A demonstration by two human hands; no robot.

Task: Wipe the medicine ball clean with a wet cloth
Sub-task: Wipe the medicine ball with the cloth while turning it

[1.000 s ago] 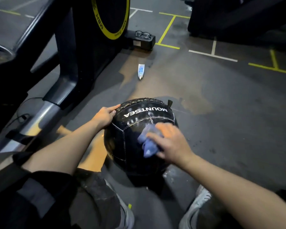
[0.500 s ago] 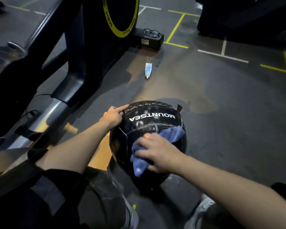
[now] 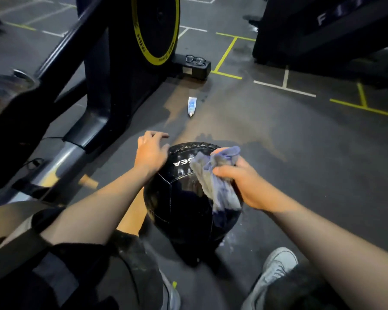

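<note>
— On the gym floor between the knees, where's the medicine ball [image 3: 184, 198]?
— Upright there, beside the bike frame [image 3: 94, 90].
— And the hands?
— The left hand [image 3: 151, 151] rests on its upper left, fingers loosely spread. The right hand [image 3: 244, 184] pinches the bunched cloth [image 3: 213, 175] against the upper right.
— So which way next?
— Probably down: the unwiped face lies below the right hand's fingers.

— Dim, isn't it?
— Yes; warm light falls on both forearms, and the floor [image 3: 300, 153] beyond the hands is murky.
— Blur?
— Left of the left hand [image 3: 151, 151], smeared; edges bend.
</note>
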